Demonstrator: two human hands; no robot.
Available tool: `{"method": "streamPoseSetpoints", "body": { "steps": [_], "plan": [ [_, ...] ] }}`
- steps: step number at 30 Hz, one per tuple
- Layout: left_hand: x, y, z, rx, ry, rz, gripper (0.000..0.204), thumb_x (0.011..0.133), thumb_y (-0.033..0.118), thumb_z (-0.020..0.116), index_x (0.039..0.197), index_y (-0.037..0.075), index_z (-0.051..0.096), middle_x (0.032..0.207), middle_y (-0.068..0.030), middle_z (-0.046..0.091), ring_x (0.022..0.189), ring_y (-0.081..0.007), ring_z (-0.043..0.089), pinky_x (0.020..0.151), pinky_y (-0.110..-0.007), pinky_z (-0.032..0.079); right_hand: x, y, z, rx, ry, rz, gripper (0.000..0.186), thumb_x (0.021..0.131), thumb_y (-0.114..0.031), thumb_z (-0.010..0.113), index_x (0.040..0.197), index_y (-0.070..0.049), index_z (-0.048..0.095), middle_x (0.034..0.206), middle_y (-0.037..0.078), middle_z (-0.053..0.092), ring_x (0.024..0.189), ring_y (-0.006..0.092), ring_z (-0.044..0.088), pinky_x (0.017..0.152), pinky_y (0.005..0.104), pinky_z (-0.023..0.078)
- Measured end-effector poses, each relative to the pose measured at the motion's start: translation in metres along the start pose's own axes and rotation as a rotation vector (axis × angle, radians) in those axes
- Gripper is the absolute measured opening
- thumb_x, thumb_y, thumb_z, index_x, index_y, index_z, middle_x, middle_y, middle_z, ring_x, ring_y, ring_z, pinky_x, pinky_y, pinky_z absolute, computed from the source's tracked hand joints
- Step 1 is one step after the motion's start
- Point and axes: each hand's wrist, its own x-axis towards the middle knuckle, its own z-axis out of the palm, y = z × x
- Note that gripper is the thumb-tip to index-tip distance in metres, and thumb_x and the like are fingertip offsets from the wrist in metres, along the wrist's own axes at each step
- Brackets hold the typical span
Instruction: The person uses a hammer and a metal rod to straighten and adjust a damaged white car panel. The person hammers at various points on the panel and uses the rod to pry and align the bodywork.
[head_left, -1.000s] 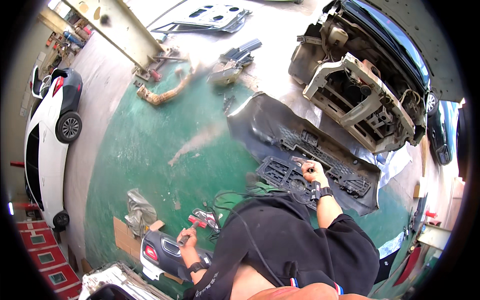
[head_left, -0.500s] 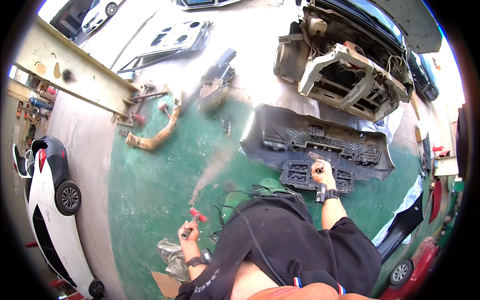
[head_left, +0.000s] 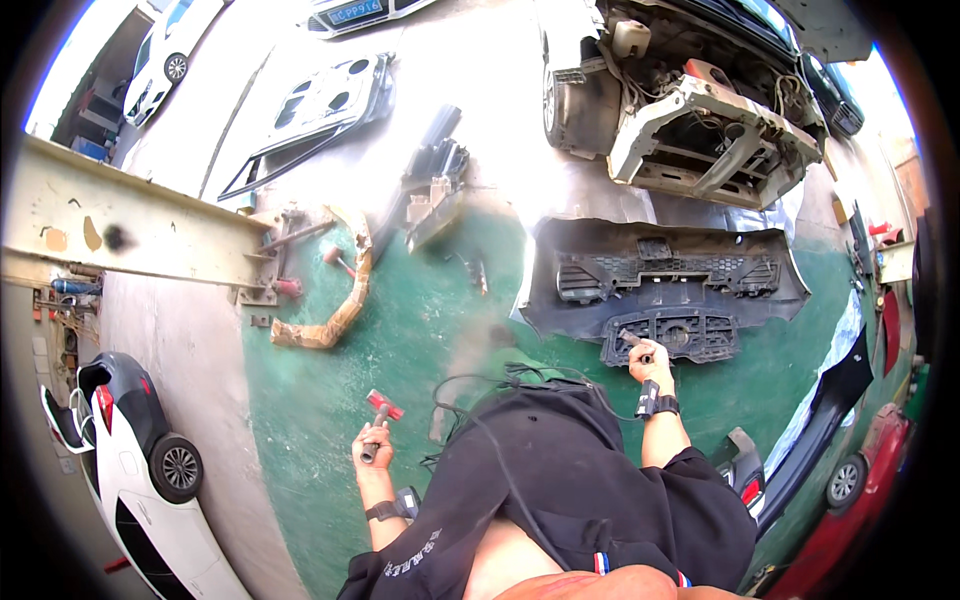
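Note:
My left hand (head_left: 371, 446) is closed around the handle of a small hammer (head_left: 384, 405) with a red head, held out over the green floor left of my body. On the other side, my right hand (head_left: 652, 364) grips a short hammer (head_left: 630, 338) with a dull metal head, which is small and partly hidden by the fingers. That hand appears in front of a black grille panel (head_left: 690, 335); whether it touches the panel I cannot tell. Behind the panel lies a large dark bumper cover (head_left: 590, 236), its inner side showing.
A car with its front stripped (head_left: 700, 130) stands beyond the bumper. To the left are a steel beam (head_left: 130, 215), a wrapped curved bar (head_left: 345, 310) and a door panel (head_left: 330, 95). Black cables (head_left: 470, 378) run beside my body. A white car (head_left: 140, 490) stands at lower left.
The view has swung, so the bumper cover and curved bar appear farther right, while the beam shows larger at left. Both hands keep their hammers; my left hand sits slightly higher in view.

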Motion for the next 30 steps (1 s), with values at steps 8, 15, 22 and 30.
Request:
{"method": "streamPoseSetpoints", "body": {
  "steps": [8, 15, 22, 30],
  "plan": [
    [0.05, -0.002, 0.134, 0.164, 0.149, -0.052, 0.043, 0.088, 0.013, 0.049, 0.116, -0.014, 0.03, 0.069, -0.0054, 0.047, 0.048, -0.0115, 0.048, 0.041, -0.022, 0.046, -0.003, 0.086, 0.104, 0.07, -0.164, 0.134, 0.028, 0.089, -0.01, 0.054, 0.064, -0.008, 0.042, 0.052, -0.003, 0.043, 0.042, 0.0048, 0.043, 0.038, 0.0163, 0.039],
    [0.123, -0.01, 0.265, 0.451, 0.155, -0.14, 0.037, 0.091, 0.01, 0.048, 0.112, -0.016, 0.033, 0.07, -0.0046, 0.046, 0.054, -0.01, 0.049, 0.045, -0.021, 0.046, -0.003, 0.147, 0.173, 0.044, -0.204, 0.044, 0.026, 0.091, -0.013, 0.054, 0.068, -0.007, 0.044, 0.054, -0.004, 0.044, 0.042, 0.0027, 0.043, 0.037, 0.0157, 0.039],
    [0.213, -0.032, 0.381, 0.946, 0.135, -0.171, 0.028, 0.096, 0.016, 0.051, 0.105, -0.009, 0.042, 0.07, -0.0029, 0.046, 0.057, -0.0099, 0.049, 0.047, -0.019, 0.044, 0.01, 0.19, 0.2, 0.11, -0.322, -0.071, 0.023, 0.094, -0.017, 0.052, 0.076, -0.004, 0.046, 0.055, -0.005, 0.042, 0.042, 0.0023, 0.043, 0.038, 0.0158, 0.04],
    [0.297, -0.134, 0.493, 1.288, 0.08, -0.199, 0.011, 0.096, 0.009, 0.05, 0.101, -0.001, 0.047, 0.077, -0.0055, 0.049, 0.053, -0.0074, 0.045, 0.042, -0.019, 0.041, 0.007, 0.227, 0.244, -0.069, -0.277, -0.322, 0.019, 0.093, -0.02, 0.055, 0.081, -0.008, 0.049, 0.055, -0.007, 0.041, 0.042, 0.0012, 0.038, 0.036, 0.0158, 0.033]
  ]
}}
